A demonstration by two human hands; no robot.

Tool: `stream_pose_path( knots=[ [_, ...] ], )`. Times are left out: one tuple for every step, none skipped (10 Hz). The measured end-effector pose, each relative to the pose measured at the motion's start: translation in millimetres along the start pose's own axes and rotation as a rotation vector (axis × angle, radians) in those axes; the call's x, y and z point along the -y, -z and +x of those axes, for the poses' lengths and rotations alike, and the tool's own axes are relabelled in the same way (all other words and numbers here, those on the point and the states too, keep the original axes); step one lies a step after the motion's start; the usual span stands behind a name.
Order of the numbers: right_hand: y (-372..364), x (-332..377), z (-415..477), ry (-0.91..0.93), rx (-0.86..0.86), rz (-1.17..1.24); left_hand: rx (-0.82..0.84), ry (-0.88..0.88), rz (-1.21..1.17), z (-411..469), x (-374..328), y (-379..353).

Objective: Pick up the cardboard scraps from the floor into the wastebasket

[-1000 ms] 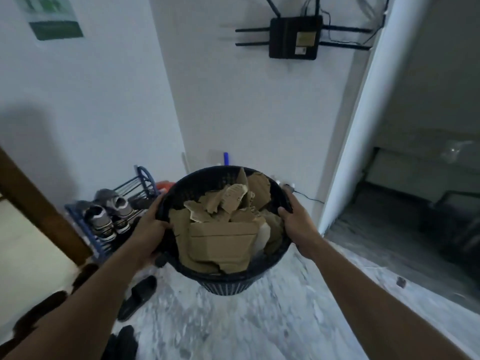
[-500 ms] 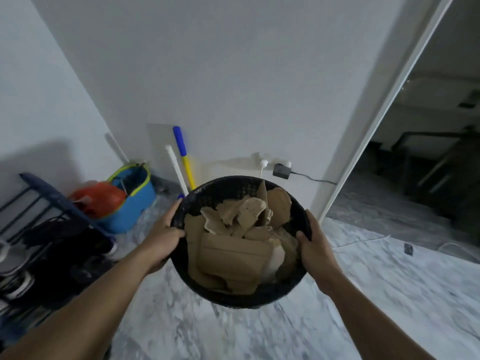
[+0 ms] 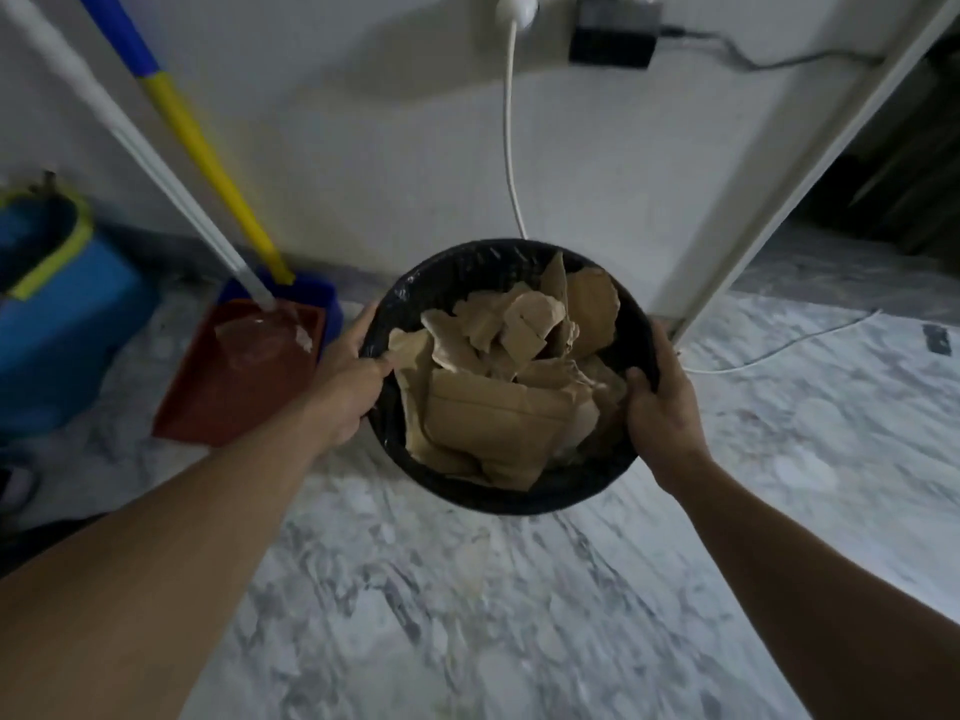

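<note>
You've got the round black plastic wastebasket held up off the grey-veined marble floor, low and close to the white wall, between both hands; it's packed with torn brown cardboard scraps heaped to about rim level, a few pieces standing up toward the far edge. Expect it to be light for its bulk: thin plastic wall that likely flexes if squeezed, and a dark liner at the rim that looks slick, so take it at the rim on opposite sides, which is where you are. The scraps look stiff and springy, loose on top, so a tilt could spill the upper ones; keep the mouth level. Your left hand is clamped on the left rim, thumb hooked over the edge and touching the inside near a scrap, fingers wrapped on the outer wall. Your right hand grips the right rim the same way, thumb curled over the edge inside, other fingers behind the wall and not visible. Both closed firmly on the basket, nothing else held. No scraps visible on the floor here. To the left a red plastic dustpan sits near the basket, not touching
</note>
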State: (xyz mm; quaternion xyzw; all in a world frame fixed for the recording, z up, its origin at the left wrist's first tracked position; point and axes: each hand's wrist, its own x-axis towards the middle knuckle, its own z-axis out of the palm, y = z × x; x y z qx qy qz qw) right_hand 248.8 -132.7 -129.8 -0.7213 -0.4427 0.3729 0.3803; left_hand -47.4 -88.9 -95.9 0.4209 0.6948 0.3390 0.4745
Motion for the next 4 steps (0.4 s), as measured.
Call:
stream_pose_path(
  knots=[
    [-14.9,-31.3,19.0,0.017,-0.044,-0.024,0.041,0.004,-0.011,30.7,31.0,-20.4],
    [-18.9,-46.7,32.3,-0.014,-0.098,-0.014,0.080,-0.004,-0.013,44.5,44.8,-32.4],
    [-16.8,-41.1,41.6,-0.032,-0.029,-0.029,0.101,-0.040,0.033,58.3,41.0,-35.7],
    [-7.8,-27.9,38.2,-0.169,0.088,0.038,0.161,0.020,0.074,54.8,35.8,-29.2]
  ],
)
